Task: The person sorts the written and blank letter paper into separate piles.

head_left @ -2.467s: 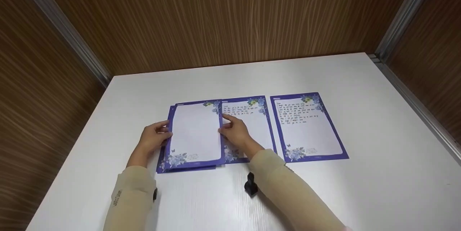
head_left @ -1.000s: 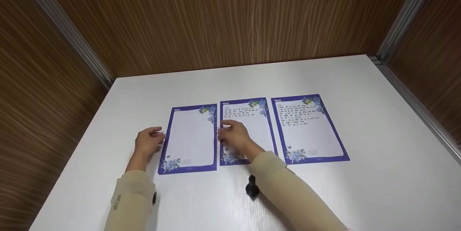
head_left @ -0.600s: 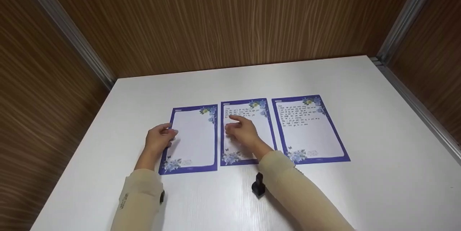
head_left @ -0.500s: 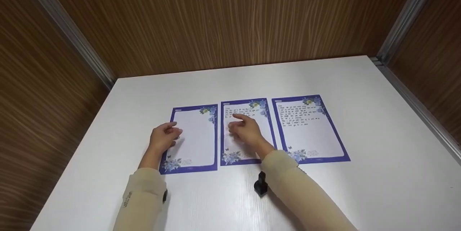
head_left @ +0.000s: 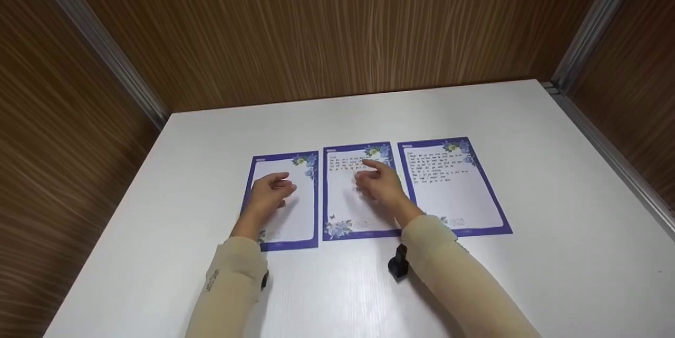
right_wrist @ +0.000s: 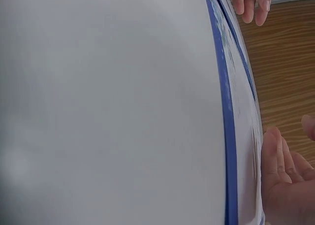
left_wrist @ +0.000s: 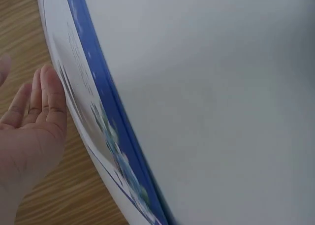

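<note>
Three letter-paper sheets with purple floral borders lie side by side in the head view. My left hand (head_left: 268,194) is over the left sheet (head_left: 300,216), which shows no writing, its fingers loosely bent and holding nothing. Over the middle sheet (head_left: 345,195), with handwriting near its top, hovers my right hand (head_left: 384,184), also holding nothing. The right sheet (head_left: 456,201) carries more lines of writing; my right wrist and sleeve cover its lower left corner. In the left wrist view, the left hand's fingers (left_wrist: 51,97) appear relaxed beside the paper's purple border (left_wrist: 101,72).
The sheets lie on a white table (head_left: 327,296), whose far edge meets a brown wood-grain panel (head_left: 337,27). Similar panels with metal strips (head_left: 105,58) stand at both sides. A small black device (head_left: 399,263) sits at my right sleeve.
Earlier both hands held the upper of two overlapping sheets at the left by its edges. That pile now lies aligned, apart from the middle sheet. Both hands have let go and moved right.
</note>
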Demonstrator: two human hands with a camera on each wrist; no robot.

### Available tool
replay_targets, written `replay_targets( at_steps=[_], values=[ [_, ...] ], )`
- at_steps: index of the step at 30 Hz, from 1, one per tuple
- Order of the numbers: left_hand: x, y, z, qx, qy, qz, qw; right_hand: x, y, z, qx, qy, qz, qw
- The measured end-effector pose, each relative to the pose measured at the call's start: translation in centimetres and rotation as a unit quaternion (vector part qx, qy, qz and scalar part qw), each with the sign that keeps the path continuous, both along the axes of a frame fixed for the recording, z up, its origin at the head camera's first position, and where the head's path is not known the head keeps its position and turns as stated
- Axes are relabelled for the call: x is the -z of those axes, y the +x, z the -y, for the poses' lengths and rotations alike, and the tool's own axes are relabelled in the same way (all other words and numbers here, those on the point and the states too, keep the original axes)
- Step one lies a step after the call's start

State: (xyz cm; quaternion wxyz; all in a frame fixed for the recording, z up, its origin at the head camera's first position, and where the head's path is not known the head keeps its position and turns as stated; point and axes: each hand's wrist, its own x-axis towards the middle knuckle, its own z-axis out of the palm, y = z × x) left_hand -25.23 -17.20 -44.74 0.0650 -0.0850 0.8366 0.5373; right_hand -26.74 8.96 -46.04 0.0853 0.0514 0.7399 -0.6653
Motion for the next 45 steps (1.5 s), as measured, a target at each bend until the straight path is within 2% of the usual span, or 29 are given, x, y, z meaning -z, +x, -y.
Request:
replay_targets(
  at_steps=[8,13,19,25,30,36,41,45],
  values=[
    [0.0,-0.6,-2.8,0.015,0.014,-0.014,0.9997,-0.3,-0.2,-1.7,0.012,0.013,0.018,1.000],
    [0.0,-0.8,-4.4,0.029,0.008,-0.018,0.9994,-0.4,-0.4,-2.6,0.017,0.020,0.003,1.000],
    [-0.1,-0.8,-5.9,0.060,-0.032,-0.039,0.9969,-0.4,-0.5,-4.1,0.009,0.030,-0.031,0.999],
    [-0.2,-0.7,-6.5,0.081,-0.054,-0.046,0.9942,-0.5,-0.6,-5.6,-0.009,0.094,-0.040,0.995],
    [-0.1,-0.6,-6.2,0.108,-0.062,-0.054,0.9908,-0.6,-0.5,-6.9,-0.053,0.168,-0.064,0.982],
    [0.0,-0.4,-5.9,0.142,-0.100,-0.050,0.9836,-0.8,-0.3,-7.8,-0.122,0.274,-0.077,0.951],
    [0.2,-0.3,-5.9,0.173,-0.155,-0.043,0.9718,-0.9,-0.1,-7.9,-0.158,0.314,-0.064,0.934],
    [0.3,-0.3,-6.0,0.200,-0.188,-0.039,0.9607,-0.8,0.1,-8.0,-0.176,0.327,-0.048,0.927]
  ],
)
